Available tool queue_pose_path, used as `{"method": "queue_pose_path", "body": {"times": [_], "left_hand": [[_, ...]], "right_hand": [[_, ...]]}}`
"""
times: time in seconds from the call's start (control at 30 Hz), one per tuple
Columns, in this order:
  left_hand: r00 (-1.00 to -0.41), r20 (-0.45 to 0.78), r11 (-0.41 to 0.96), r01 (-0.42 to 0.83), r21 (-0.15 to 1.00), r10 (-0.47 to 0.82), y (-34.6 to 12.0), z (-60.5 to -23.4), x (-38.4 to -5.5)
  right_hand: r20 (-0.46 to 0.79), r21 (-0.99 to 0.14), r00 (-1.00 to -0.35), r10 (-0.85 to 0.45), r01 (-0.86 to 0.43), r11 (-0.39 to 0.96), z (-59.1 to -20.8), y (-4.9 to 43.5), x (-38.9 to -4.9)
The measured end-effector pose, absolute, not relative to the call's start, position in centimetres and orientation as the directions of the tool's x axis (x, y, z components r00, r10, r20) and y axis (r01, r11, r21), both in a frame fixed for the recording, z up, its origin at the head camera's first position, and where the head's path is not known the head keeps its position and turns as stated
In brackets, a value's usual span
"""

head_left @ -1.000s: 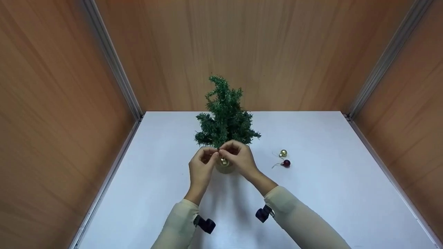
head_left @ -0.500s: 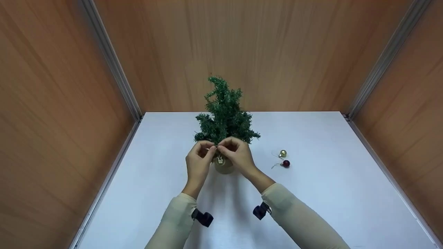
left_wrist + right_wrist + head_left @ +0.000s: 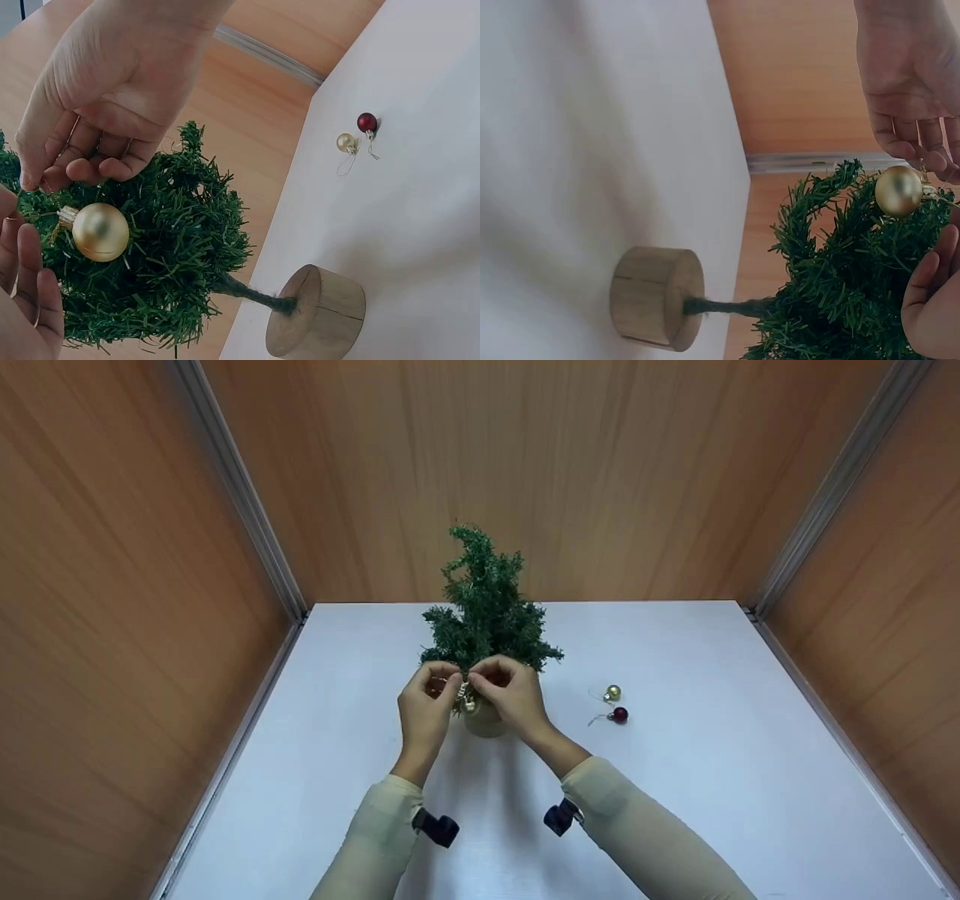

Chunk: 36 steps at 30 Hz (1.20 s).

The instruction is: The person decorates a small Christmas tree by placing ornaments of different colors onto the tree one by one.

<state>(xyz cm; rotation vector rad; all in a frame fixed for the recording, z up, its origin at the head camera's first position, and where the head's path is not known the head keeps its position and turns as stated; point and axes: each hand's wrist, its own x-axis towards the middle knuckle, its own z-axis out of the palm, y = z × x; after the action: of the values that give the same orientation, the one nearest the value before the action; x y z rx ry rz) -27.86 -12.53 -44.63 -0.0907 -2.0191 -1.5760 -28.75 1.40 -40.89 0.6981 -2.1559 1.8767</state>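
Observation:
In front of the lower branches of a small green artificial Christmas tree [image 3: 491, 607], both hands meet at a gold Christmas bauble [image 3: 101, 232]. My left hand [image 3: 425, 709] pinches its thin hanging string [image 3: 41, 217] between thumb and forefinger. Close beside it, my right hand [image 3: 516, 696] pinches at the string too, the other fingers loosely bent. The bauble dangles just below the fingertips. In the right wrist view the bauble [image 3: 898, 191] hangs before the branches, with part of the right hand [image 3: 936, 307] cut off by the frame edge.
The tree stands upright on a round wooden base [image 3: 330, 315]. To its right on the white table [image 3: 712, 780] lie a gold bauble [image 3: 613, 692] and a dark red bauble [image 3: 619, 715], each with a string. Wood-grain panels [image 3: 585, 480] enclose the back and sides.
Both hands have shifted slightly left and up, toward the lower branches, carrying the gold bauble with them. The fingertips are a little farther apart. The tree and the two loose baubles stay put.

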Motion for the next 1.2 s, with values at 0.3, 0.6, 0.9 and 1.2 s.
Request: {"method": "queue_pose_path", "body": {"times": [0.3, 0.6, 0.9, 1.2], "left_hand": [[-0.853, 0.435, 0.284, 0.358, 0.89, -0.289, -12.6, -44.5, -28.2], [-0.876, 0.399, 0.267, 0.33, 0.905, -0.272, -12.6, -44.0, -29.0], [-0.879, 0.391, 0.276, 0.317, 0.907, -0.275, -12.8, -44.2, -29.5], [-0.875, 0.401, 0.281, 0.326, 0.903, -0.272, -12.7, -43.7, -30.1]], "right_hand": [[0.409, -0.897, -0.891, -0.197, -0.433, 0.094, -40.9, 1.1, -29.0], [0.401, -0.901, -0.904, -0.15, -0.419, 0.114, -40.3, 1.0, -28.8], [0.409, -0.889, -0.905, -0.121, -0.424, 0.172, -40.0, 0.8, -28.7], [0.407, -0.892, -0.909, -0.087, -0.417, 0.173, -40.4, 0.7, -29.7]]}}
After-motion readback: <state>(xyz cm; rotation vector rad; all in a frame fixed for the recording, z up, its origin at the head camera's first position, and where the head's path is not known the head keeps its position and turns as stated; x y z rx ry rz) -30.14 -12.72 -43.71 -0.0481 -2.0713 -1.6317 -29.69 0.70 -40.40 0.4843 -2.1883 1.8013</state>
